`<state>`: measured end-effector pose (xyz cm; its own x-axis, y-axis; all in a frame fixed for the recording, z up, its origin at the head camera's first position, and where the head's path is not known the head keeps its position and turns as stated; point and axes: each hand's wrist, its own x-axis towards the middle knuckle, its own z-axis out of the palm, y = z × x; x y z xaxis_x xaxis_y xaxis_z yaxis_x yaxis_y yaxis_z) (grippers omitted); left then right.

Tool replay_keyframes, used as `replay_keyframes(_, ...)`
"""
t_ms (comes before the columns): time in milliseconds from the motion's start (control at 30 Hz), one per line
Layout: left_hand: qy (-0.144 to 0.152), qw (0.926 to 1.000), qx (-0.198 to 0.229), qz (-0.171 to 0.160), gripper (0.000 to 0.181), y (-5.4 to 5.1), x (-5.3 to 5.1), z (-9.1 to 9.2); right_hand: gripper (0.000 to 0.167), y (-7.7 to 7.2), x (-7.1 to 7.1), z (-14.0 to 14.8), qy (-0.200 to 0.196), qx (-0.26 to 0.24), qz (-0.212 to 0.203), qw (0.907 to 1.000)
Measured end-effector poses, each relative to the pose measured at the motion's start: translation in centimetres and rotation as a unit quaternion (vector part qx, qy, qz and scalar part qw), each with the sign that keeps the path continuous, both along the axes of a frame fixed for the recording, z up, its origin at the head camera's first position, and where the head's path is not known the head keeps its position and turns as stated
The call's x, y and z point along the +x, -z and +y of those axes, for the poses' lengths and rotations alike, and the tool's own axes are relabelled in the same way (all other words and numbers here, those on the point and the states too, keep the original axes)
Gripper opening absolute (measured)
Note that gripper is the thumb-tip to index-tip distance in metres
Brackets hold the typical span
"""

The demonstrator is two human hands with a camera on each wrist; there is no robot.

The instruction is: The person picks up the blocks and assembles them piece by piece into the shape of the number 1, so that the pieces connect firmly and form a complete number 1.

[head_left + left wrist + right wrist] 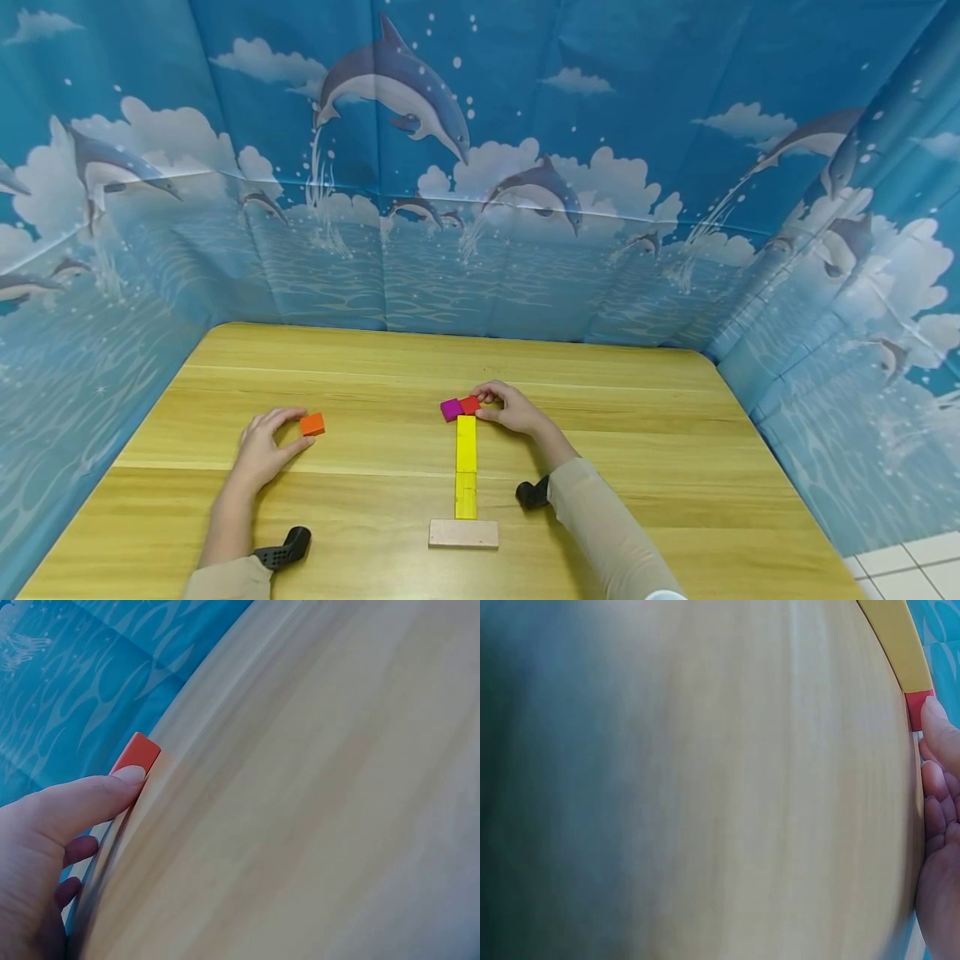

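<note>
At the left of the table, my left hand point(261, 450) pinches an orange block point(312, 424) between thumb and fingers. The left wrist view shows the thumb against the same orange block point(139, 753). Further right, my right hand point(516, 412) holds a red block point(469, 405), its thumb on the block's near side. A purple block point(451, 409) sits against the red one's left side. Below them, two yellow blocks point(467, 444) lie end to end in a column. A pale wooden plank point(462, 533) lies crosswise at the column's near end.
All the blocks lie on a wood-grain table point(360, 517). A blue curtain point(480, 275) printed with dolphins hangs behind it and along both sides. A black device point(285, 548) is at the left wrist, another black device point(532, 493) at the right.
</note>
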<state>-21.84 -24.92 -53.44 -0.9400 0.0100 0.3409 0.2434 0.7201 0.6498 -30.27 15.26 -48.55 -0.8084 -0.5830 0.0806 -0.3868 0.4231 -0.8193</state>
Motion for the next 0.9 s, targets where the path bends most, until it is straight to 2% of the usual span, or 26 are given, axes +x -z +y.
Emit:
replay_keyframes(200, -0.005, 0.9999, -0.002, 0.012, 0.043, 0.13, -0.03, 0.13, 0.031, 0.11, -0.04, 0.0, 0.001, 0.0, 0.003, 1.0)
replay_keyframes(667, -0.016, 0.9998, -0.001, 0.013, 0.039, 0.22, -0.11, 0.28, 0.031, -0.02, 0.05, -0.02, 0.004, 0.0, 0.007, 1.0)
replay_keyframes(900, -0.024, 0.9993, 0.015, 0.026, 0.038, 0.34, -0.25, 0.44, 0.031, 0.0, 0.03, 0.01, 0.004, 0.002, 0.006, 1.0)
